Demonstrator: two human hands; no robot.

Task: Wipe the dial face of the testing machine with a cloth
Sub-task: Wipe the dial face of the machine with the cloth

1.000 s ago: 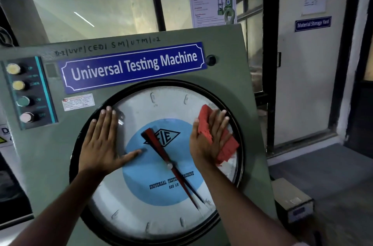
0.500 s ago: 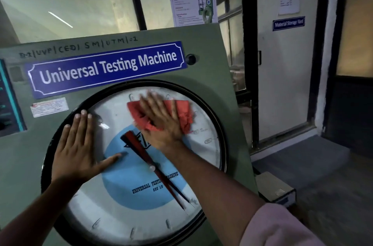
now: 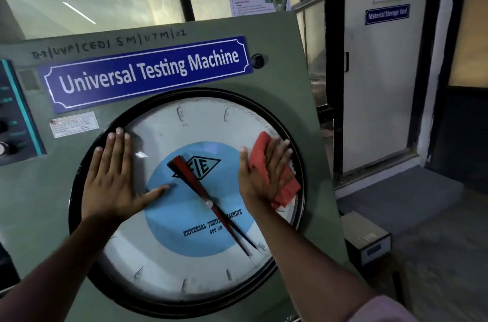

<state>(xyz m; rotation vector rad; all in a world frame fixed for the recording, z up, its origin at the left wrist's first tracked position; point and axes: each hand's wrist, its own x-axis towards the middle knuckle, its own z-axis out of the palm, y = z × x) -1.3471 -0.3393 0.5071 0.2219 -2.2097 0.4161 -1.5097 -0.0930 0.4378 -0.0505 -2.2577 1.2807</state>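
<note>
Dial face [image 3: 184,263] fills the lower middle of my view: round, glazed, white outer ring with tick marks, pale blue centre, black rim, set in the green testing machine [image 3: 285,78]. A red pointer [image 3: 208,200] crosses it diagonally. On the blue I read "FIE", "UNIVERSAL TESTING MACHINE" and "600 kN"; the blue nameplate [image 3: 148,72] above says "Universal Testing Machine", and the door sign [image 3: 387,13] "Material Storage Yard". My left hand [image 3: 113,176] lies flat and open on the dial's left side, holding nothing. My right hand [image 3: 264,176], fingers spread, presses a red cloth [image 3: 284,187] against the glass at the dial's right edge
</note>
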